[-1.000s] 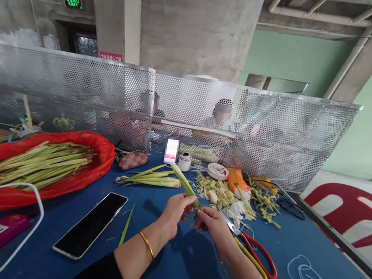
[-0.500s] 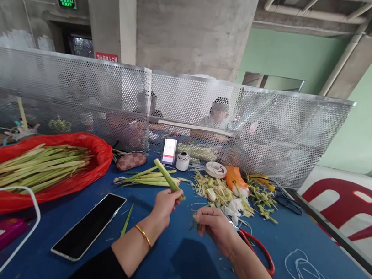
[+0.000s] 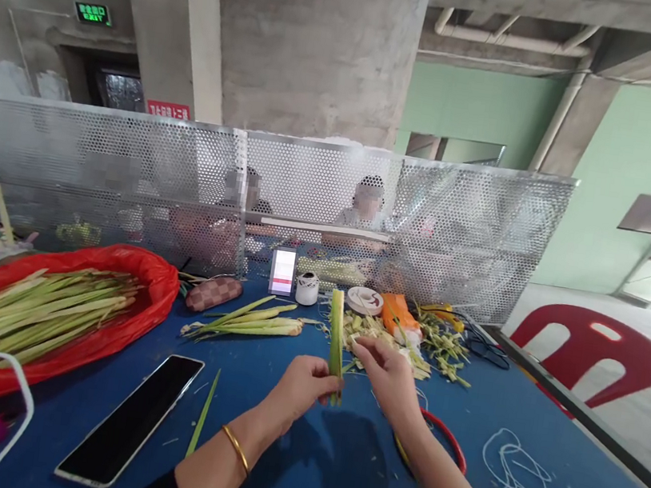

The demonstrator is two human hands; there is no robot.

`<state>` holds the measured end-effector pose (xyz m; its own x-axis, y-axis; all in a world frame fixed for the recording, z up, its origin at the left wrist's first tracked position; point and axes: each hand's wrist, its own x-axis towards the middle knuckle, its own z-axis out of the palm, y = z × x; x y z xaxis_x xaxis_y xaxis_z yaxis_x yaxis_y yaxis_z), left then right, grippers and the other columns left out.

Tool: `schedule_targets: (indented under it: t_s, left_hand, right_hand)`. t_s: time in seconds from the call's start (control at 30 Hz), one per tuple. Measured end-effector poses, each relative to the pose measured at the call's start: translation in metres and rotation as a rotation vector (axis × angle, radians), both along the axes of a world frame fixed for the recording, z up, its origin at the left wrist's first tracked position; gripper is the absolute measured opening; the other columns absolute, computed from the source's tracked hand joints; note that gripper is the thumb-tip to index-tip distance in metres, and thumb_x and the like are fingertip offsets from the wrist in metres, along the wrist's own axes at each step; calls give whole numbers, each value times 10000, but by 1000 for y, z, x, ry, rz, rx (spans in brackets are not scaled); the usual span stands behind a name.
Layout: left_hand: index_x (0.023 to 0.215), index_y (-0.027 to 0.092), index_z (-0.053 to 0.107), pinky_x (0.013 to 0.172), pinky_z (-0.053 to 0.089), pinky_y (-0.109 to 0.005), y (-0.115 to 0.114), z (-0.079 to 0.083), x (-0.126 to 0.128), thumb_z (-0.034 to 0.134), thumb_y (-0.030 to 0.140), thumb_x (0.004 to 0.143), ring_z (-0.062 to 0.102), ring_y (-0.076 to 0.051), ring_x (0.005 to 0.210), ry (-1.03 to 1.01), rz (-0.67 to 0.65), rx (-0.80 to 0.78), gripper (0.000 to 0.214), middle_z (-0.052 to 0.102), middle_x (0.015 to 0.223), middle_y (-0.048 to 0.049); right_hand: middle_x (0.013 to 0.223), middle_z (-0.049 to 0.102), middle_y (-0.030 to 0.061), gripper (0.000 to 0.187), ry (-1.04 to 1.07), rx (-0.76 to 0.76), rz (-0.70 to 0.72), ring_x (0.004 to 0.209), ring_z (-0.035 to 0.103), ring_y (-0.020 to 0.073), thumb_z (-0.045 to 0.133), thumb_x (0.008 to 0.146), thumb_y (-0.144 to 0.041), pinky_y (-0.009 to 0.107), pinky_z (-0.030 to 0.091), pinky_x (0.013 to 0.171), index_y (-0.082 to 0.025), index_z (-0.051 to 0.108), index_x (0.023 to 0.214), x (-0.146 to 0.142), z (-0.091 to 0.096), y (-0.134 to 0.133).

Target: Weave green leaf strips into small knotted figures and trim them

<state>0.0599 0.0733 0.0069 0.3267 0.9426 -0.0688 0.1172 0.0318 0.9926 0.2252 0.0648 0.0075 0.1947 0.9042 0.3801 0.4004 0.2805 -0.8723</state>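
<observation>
My left hand (image 3: 302,387) is closed round the lower end of a green stalk (image 3: 336,338), which stands nearly upright above the blue table (image 3: 342,472). A gold bangle sits on that wrist. My right hand (image 3: 388,378) is beside the stalk on its right, fingers curled, thumb and forefinger close to the stalk's middle; whether they grip it is unclear. Red-handled scissors (image 3: 443,438) lie under my right wrist, mostly hidden by it. A heap of green trimmings (image 3: 391,336) lies just beyond my hands.
A red bag (image 3: 75,342) with several long stalks lies at the left. A black phone (image 3: 131,419) and a few trimmed stalks (image 3: 248,320) lie nearby. White string (image 3: 517,473) is at the right. A perforated metal screen (image 3: 454,230) closes the far edge, with people behind it. A red chair (image 3: 589,354) stands right.
My left hand has swung the stalk from leaning left to nearly upright. My right hand has risen from the table toward the stalk. The camera has shifted right.
</observation>
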Motion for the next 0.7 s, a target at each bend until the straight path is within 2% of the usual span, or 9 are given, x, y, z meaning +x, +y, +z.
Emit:
schedule_targets:
  t_s: [0.07, 0.17, 0.3, 0.4, 0.47, 0.53, 0.6, 0.7]
  left_hand:
    - [516, 164, 630, 474, 306, -233, -5, -1, 2, 740, 322, 585, 459, -104, 459, 46, -124, -3, 205, 589, 491, 5]
    - [479, 171, 619, 481, 319, -243, -7, -7, 1, 737, 314, 567, 450, -107, 446, 99, -255, -19, 205, 564, 461, 14]
    - [504, 176, 653, 492, 336, -249, -5, -12, -4, 742, 331, 558, 451, -106, 444, 153, -322, -58, 186, 581, 477, 11]
    - [539, 168, 656, 500, 344, -246, -3, -10, -4, 752, 355, 564, 472, -111, 467, 185, -327, -34, 212, 586, 505, 8]
    - [651, 164, 664, 491, 344, -237, -2, -6, -1, 747, 390, 588, 513, -126, 518, 155, -257, -26, 249, 607, 575, 3]
    - [769, 170, 637, 496, 361, -228, -2, -2, 2, 750, 417, 600, 549, -138, 591, 71, -113, 10, 320, 622, 659, -1]
    - [793, 173, 602, 535, 395, -227, -3, 3, 6, 773, 415, 584, 560, -139, 647, -25, 33, 76, 363, 627, 705, -2]
    - [758, 164, 607, 573, 410, -230, -4, 8, 8, 795, 388, 558, 560, -140, 674, -110, 157, 130, 354, 645, 721, -13]
  right_hand:
    - [819, 699, 64, 325, 161, -5, 59, 749, 627, 228, 642, 758, -497, 325, 482, 676, -197, 652, 882, -5, 0, 2]
    - [702, 648, 31, 343, 223, 2, 13, 598, 562, 174, 668, 726, -509, 281, 446, 533, -190, 609, 838, -5, 0, 4]
    - [542, 510, -32, 290, 260, -1, -39, 465, 435, 120, 607, 753, -484, 244, 347, 432, -206, 531, 720, -1, 2, 3]
    - [500, 467, -45, 221, 226, -14, -41, 443, 409, 116, 556, 765, -405, 239, 319, 421, -216, 499, 667, -1, 3, 2]
    - [498, 468, -45, 162, 183, -15, -41, 456, 421, 120, 550, 739, -330, 241, 325, 437, -219, 490, 638, -3, 2, 1]
    - [505, 482, -44, 110, 129, -14, -29, 481, 440, 126, 555, 696, -260, 243, 333, 465, -217, 497, 613, -6, 1, -1]
    - [523, 512, -39, 64, 80, -17, 2, 505, 453, 130, 566, 662, -214, 245, 332, 488, -213, 529, 610, -12, 0, -5]
    - [545, 542, -33, 36, 13, -16, 48, 524, 459, 134, 578, 669, -203, 246, 327, 495, -215, 566, 637, -22, 0, -12]
